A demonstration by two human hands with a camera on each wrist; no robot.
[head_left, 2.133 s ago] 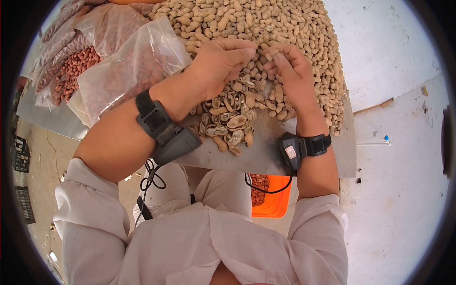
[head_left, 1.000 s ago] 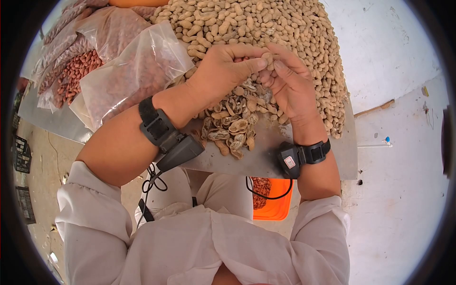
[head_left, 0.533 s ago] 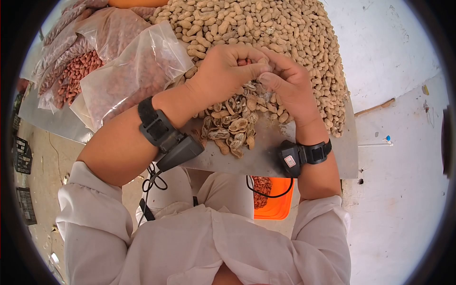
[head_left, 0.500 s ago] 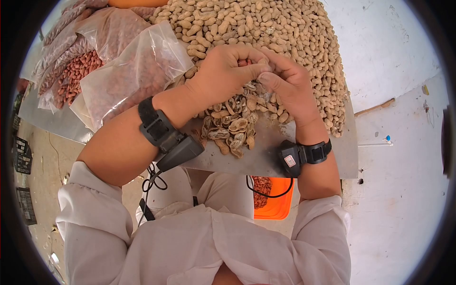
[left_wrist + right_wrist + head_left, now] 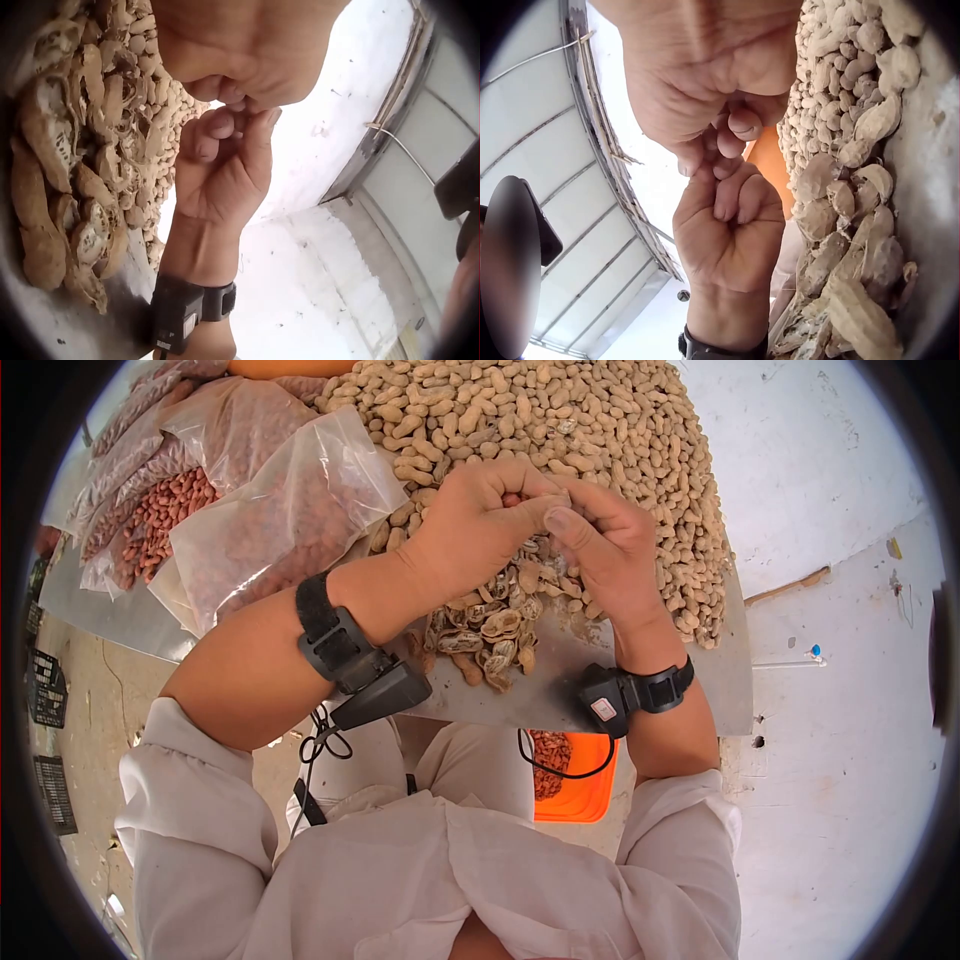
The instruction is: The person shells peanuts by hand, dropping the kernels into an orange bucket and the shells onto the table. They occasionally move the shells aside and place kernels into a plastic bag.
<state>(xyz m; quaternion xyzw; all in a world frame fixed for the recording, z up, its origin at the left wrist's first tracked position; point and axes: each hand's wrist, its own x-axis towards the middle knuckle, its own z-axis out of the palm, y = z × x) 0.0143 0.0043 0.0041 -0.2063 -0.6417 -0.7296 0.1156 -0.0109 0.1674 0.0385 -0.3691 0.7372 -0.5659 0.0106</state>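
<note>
Both hands meet at the fingertips above the near edge of a heap of unshelled peanuts [image 5: 600, 420]. Curled fingers of the left hand [image 5: 465, 525] enclose reddish kernels [image 5: 512, 500], partly visible in the head view. The right hand [image 5: 620, 550] has its thumb bent against its fingers, pinching a small peanut piece mostly hidden by the fingers. In the left wrist view the right hand [image 5: 225, 169] touches the left hand [image 5: 247, 45]. The right wrist view shows the left hand [image 5: 731, 232] with curled fingers below the right hand [image 5: 705, 67]. Empty shells [image 5: 495, 625] lie beneath them.
Clear plastic bags [image 5: 290, 510] with red kernels stand at the left, beside loose kernels [image 5: 165, 510]. The metal table [image 5: 510, 705] ends near the person's lap. Below it sits an orange container [image 5: 585, 790] with red kernels. Black crates [image 5: 50, 690] are at far left.
The whole peanut seen between the fingertips a second ago no longer shows clearly. Since then the right hand's fingers have curled inward, and both hands have shifted slightly.
</note>
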